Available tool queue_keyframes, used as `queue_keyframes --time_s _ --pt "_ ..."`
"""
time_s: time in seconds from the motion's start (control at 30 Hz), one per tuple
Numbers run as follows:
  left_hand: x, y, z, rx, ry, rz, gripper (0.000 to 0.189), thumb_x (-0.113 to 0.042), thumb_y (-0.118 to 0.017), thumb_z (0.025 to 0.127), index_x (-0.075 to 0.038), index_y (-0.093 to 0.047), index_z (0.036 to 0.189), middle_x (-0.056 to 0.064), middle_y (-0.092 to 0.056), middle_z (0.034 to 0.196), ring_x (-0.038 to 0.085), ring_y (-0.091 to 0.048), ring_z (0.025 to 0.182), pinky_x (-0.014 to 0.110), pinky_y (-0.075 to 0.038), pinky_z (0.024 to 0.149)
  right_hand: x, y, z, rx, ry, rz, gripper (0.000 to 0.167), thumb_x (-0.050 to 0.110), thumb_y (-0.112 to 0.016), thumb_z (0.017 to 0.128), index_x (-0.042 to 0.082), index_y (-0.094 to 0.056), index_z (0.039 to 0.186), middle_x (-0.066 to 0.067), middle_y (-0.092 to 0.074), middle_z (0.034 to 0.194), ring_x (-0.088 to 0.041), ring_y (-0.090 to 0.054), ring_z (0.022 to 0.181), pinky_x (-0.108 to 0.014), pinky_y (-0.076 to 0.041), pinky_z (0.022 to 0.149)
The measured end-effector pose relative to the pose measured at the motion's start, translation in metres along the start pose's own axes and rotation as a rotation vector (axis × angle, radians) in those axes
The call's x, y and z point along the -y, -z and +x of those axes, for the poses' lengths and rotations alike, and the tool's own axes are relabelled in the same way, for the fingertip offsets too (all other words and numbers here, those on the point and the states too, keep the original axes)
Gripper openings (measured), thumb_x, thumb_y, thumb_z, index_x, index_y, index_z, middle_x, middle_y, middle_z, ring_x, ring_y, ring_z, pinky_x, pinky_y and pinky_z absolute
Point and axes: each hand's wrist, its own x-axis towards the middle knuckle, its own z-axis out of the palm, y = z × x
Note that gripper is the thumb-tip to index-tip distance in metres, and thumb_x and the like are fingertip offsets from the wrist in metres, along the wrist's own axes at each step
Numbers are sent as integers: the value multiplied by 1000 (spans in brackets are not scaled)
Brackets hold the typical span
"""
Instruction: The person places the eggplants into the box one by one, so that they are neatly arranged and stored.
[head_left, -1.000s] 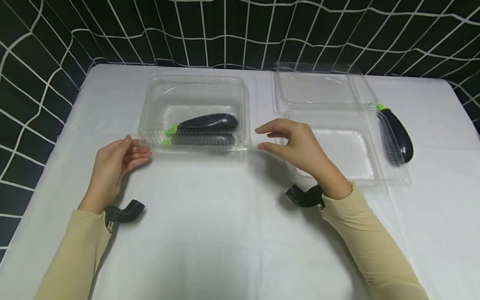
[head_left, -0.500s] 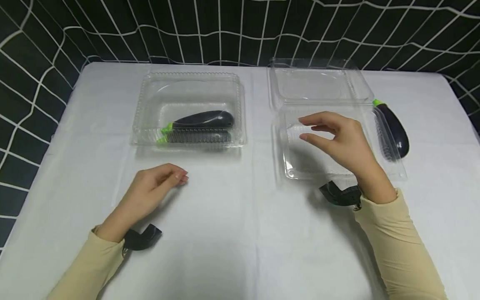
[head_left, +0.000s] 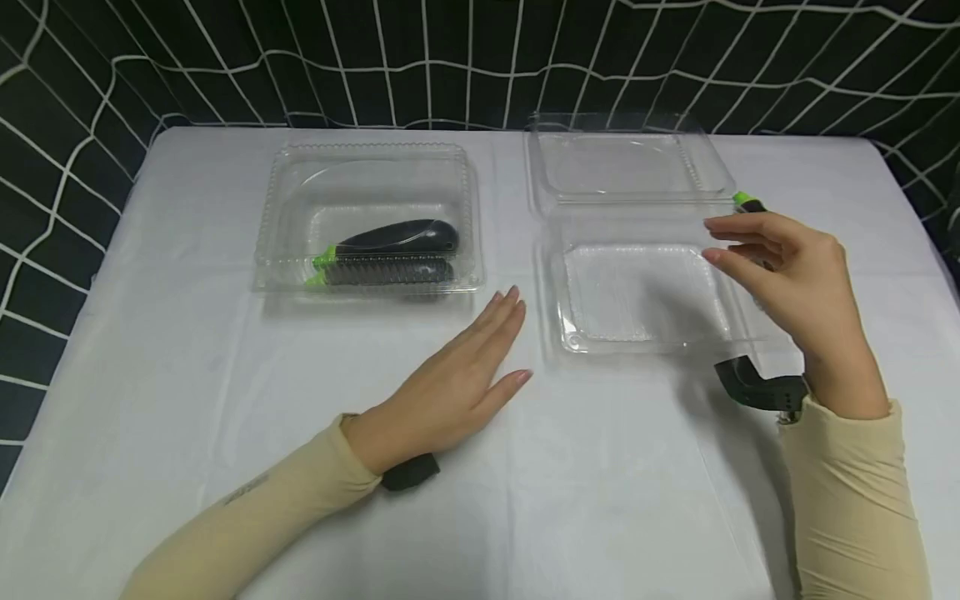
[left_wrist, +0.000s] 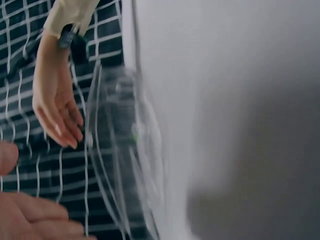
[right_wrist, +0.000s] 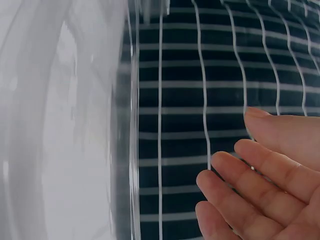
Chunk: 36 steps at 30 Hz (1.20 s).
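In the head view, my left hand [head_left: 450, 383] is over the cloth between the two boxes, fingers straight, holding nothing. My right hand [head_left: 795, 275] hovers at the right side of an opened clear plastic clamshell box [head_left: 558, 275], thumb and fingers bent loosely with a gap between them. Behind that hand lies an eggplant [head_left: 750, 204]; only its green stem and a bit of black body show. A closed clear clamshell box [head_left: 375, 179] at the left contains another eggplant [head_left: 405, 239]. A second dark shape shows through its ribbed wall; whether it is another eggplant, I cannot tell.
White cloth [head_left: 585, 500] covers the table. Dark panels with white netting [head_left: 450, 67] rise behind the table and along the left. The opened box's lid [head_left: 630, 162] lies back toward the far edge.
My left hand has left the closed box and swung right across the cloth, its fingers straightening. My right hand has moved right, over the opened box, to the eggplant beside it.
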Motion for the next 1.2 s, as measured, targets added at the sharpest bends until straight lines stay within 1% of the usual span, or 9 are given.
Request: queue_keyframes --time_s 0.13,0.37,0.63,0.77,0.9,0.93,0.97,1.0,1.2 --pt "-10 -12 35 18 -5 112 62 -29 -35 103 10 -13 146 22 -5 154 25 3 143 31 -3 115 -15 16 -1 -69 -56 -10 31 5 -68 85 1 -66 116 21 -62 96 5 -57 89 -5 -42 77" --pt "-11 -19 75 -26 83 335 62 -32 -30 103 12 -17 145 26 -8 153 32 -4 142 38 -14 114 -41 38 0 -142 -141 -49 31 9 -66 88 4 -66 119 23 -60 95 8 -55 88 -5 -41 78" --pt "-5 -22 89 -38 159 376 62 -31 -31 103 13 -17 144 27 -8 153 34 -6 142 41 -17 113 -81 57 4 -134 -250 -102 36 17 -64 90 4 -62 124 26 -57 92 9 -52 85 -8 -38 72" --pt "-3 -26 91 -45 164 386 61 -30 -32 103 13 -20 143 27 -11 152 34 -9 142 42 -20 113 -127 61 9 -63 -355 -173 48 32 -63 90 11 -56 133 14 -61 109 -2 -52 97 -20 -40 79" --pt "-2 -29 92 -52 165 379 60 -29 -34 102 14 -22 143 27 -14 152 34 -11 142 42 -22 112 -193 63 16 15 -396 -229 61 46 -63 87 22 -47 141 -2 -53 134 -13 -50 110 -29 -39 81" --pt "-2 -30 91 -52 166 375 60 -29 -34 102 14 -22 143 27 -14 152 34 -11 142 42 -21 112 -203 64 17 27 -397 -234 63 48 -63 86 24 -46 141 1 -52 135 -7 -50 106 -23 -39 77" --pt "-1 -30 91 -53 166 377 60 -29 -34 102 14 -22 143 27 -14 152 34 -11 142 42 -22 112 -201 63 17 54 -398 -226 66 49 -62 86 22 -43 143 -4 -48 140 -13 -49 111 -29 -40 81" --pt "-1 -31 91 -51 168 378 60 -29 -33 103 13 -22 143 27 -14 152 34 -11 142 42 -21 113 -200 62 17 60 -396 -228 66 50 -63 86 24 -43 143 1 -49 139 -5 -49 107 -22 -38 77" --pt "-2 -34 94 -58 155 393 60 -29 -34 102 13 -22 143 27 -15 151 34 -13 142 42 -22 112 -132 52 4 122 -401 -171 75 44 -60 89 5 -33 146 -20 -40 142 4 -43 98 -23 -37 81"
